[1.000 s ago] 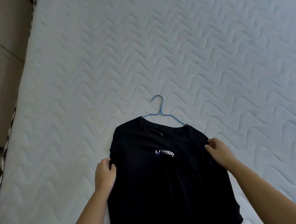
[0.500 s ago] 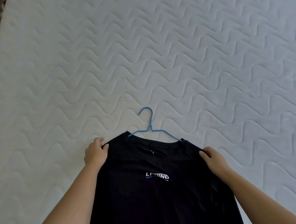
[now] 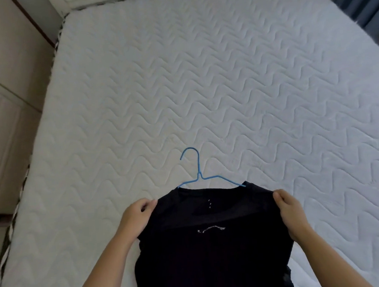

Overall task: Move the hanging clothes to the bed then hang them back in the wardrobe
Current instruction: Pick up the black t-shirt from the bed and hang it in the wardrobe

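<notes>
Both hands now pinch the shirt [image 3: 212, 241] shoulders, left hand [image 3: 136, 215] at nine o'clock, right hand [image 3: 288, 212] at three, hanger [image 3: 199, 176] half-out: lifting for the wardrobe looks near.

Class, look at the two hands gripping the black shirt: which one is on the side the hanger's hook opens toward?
The left hand. The blue hanger has its hook tip curling down to the left, away from the right hand.

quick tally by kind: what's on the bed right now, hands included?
black T-shirt: 1
blue wire hanger: 1
hands: 2, left and right, each gripping a shoulder of the shirt
Total: 4, all over the white quilted mattress.
</notes>
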A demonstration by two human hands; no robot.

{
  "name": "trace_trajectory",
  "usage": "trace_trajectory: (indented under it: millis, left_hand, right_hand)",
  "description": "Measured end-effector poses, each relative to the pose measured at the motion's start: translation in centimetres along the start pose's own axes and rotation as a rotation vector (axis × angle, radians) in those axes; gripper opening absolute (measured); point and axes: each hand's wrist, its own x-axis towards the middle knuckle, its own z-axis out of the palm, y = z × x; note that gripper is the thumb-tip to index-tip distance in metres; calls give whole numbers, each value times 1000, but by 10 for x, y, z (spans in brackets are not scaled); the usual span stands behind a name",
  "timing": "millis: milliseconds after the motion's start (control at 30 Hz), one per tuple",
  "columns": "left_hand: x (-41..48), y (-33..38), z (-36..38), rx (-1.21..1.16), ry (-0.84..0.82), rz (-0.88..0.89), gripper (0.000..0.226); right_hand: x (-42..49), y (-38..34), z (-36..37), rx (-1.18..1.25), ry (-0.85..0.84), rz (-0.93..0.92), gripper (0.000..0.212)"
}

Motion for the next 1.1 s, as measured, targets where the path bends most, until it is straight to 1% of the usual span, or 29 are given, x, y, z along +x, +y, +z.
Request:
trace_trajectory:
  millis: [33, 100, 167, 233, 333, 400, 433, 533, 600, 667, 833, 967, 1033, 1100]
  left_hand:
    - [-16, 8, -11, 13, 6, 23, 26]
    - [-47, 22, -32, 119, -19, 78, 25]
    - [-79, 37, -54, 192, -38, 122, 28]
    - [-108, 52, -72, 144, -39, 148, 30]
    - [-140, 85, -96, 76, 33, 217, 34]
    - [-155, 114, -109, 28, 104, 310, 35]
    - [-162, 130, -115, 2, 127, 366, 32]
    - [-183, 177, -130, -68, 111, 536, 19]
    - [-199, 202, -139, -54, 137, 627, 18]
    - [-213, 225, -153, -56, 236, 692, 19]
    - [-251, 278, -207, -223, 583, 824, 22]
    - [-277, 305, -249, -272, 751, 895, 22]
    - [-289, 313, -262, -270, 804, 948, 20]
    - [-299, 318, -270, -238, 861, 979, 19]
  right_hand:
    - [-12, -9, -10, 29, 15, -18, 28]
    - [-33, -25, -30, 82, 39, -48, 30]
    - [-55, -47, -50, 152, 61, -80, 30]
    - [-76, -70, -69, 234, 78, -119, 28]
    - [-107, -112, -94, 347, 80, -202, 26]
    - [-121, -140, -110, 380, 84, -263, 27]
    - [-128, -154, -118, 398, 89, -293, 27]
    - [-151, -198, -137, 457, 122, -406, 26]
    - [-169, -229, -146, 476, 152, -502, 25]
    - [-189, -258, -157, 471, 171, -600, 27]
    - [-242, -330, -185, 427, 163, -823, 29]
    - [-270, -363, -208, 204, 144, -1025, 26]
    - [-273, -373, -220, 99, 124, -1076, 23]
    - [-273, -383, -231, 4, 122, -1085, 18]
